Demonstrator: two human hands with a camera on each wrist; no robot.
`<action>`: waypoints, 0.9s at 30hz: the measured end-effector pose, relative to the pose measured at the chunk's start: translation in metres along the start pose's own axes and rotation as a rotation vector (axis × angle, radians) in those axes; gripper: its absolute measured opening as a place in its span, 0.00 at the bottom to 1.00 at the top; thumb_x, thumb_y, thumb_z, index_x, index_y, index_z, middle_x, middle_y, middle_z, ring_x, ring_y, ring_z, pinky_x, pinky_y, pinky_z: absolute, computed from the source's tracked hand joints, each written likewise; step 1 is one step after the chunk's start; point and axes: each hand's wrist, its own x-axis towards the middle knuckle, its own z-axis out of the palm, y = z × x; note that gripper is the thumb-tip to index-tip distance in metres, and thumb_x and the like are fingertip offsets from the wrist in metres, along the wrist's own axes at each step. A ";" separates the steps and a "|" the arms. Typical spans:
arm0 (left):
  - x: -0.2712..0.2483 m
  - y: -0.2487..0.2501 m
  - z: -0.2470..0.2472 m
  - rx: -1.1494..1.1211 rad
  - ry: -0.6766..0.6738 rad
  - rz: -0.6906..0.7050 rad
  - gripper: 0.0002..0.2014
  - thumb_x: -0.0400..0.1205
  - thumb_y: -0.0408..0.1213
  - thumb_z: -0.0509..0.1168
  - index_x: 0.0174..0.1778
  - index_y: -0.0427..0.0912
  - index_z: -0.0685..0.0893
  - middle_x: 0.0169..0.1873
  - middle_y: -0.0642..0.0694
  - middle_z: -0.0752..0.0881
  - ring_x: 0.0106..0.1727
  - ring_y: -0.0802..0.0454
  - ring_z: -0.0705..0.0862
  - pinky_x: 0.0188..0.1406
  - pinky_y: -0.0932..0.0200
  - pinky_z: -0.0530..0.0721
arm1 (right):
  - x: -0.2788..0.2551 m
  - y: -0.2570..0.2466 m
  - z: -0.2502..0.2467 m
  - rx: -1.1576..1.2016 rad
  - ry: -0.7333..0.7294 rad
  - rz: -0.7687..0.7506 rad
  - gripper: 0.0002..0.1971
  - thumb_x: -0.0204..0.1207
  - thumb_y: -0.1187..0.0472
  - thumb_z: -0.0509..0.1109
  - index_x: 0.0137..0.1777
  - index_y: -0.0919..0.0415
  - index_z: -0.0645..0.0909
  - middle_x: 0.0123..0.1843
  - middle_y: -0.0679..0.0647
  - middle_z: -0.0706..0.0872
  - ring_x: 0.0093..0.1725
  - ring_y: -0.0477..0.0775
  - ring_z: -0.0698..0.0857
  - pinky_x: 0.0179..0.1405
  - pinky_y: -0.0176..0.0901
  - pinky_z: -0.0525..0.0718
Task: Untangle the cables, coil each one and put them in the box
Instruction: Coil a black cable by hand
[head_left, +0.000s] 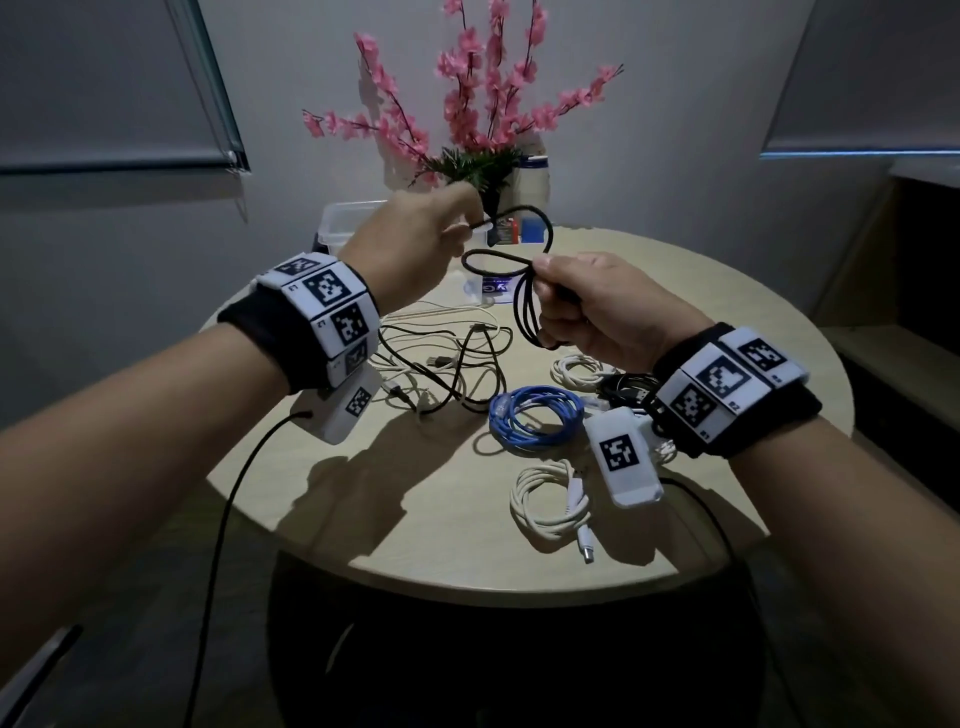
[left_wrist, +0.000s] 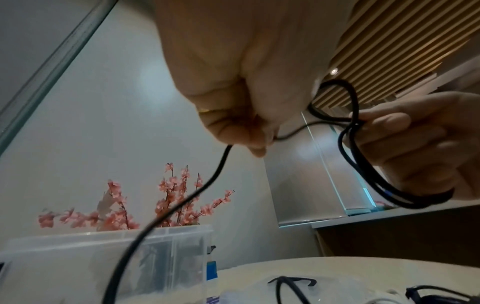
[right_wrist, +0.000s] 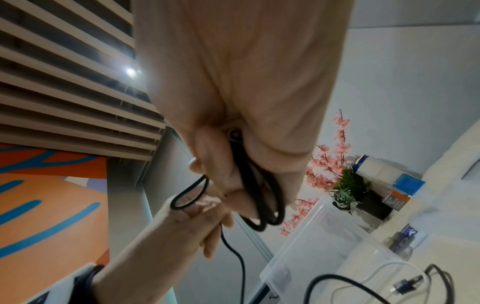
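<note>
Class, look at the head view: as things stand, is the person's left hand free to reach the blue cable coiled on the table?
Probably not yet. The left hand pinches the black cable that the right hand grips in loops. The blue cable lies uncovered on the table.

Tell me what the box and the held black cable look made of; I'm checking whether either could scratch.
Box: clear, smooth plastic, probably; you see through its walls.
Black cable: matte, maybe braided or rubbery jacket; it bends in soft loops and shows no shine.
</note>
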 end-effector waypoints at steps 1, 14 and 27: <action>0.001 -0.003 0.000 0.085 -0.034 0.003 0.09 0.87 0.36 0.57 0.59 0.45 0.80 0.47 0.46 0.86 0.40 0.50 0.79 0.41 0.58 0.74 | 0.000 -0.001 -0.001 0.010 -0.003 -0.012 0.19 0.88 0.57 0.53 0.33 0.58 0.70 0.22 0.48 0.62 0.22 0.47 0.62 0.34 0.44 0.69; -0.017 -0.003 -0.006 -0.121 -0.652 0.073 0.10 0.80 0.46 0.67 0.54 0.48 0.86 0.50 0.51 0.80 0.52 0.54 0.79 0.56 0.59 0.76 | 0.012 0.004 -0.001 0.015 0.228 -0.055 0.18 0.88 0.61 0.50 0.35 0.57 0.68 0.27 0.52 0.64 0.20 0.45 0.63 0.28 0.40 0.69; 0.000 0.003 -0.015 -0.445 0.047 -0.220 0.10 0.88 0.40 0.55 0.56 0.46 0.81 0.33 0.49 0.83 0.26 0.59 0.73 0.22 0.70 0.71 | -0.002 0.005 0.005 -0.348 0.065 -0.034 0.20 0.85 0.52 0.59 0.31 0.57 0.68 0.24 0.49 0.65 0.23 0.46 0.63 0.26 0.39 0.63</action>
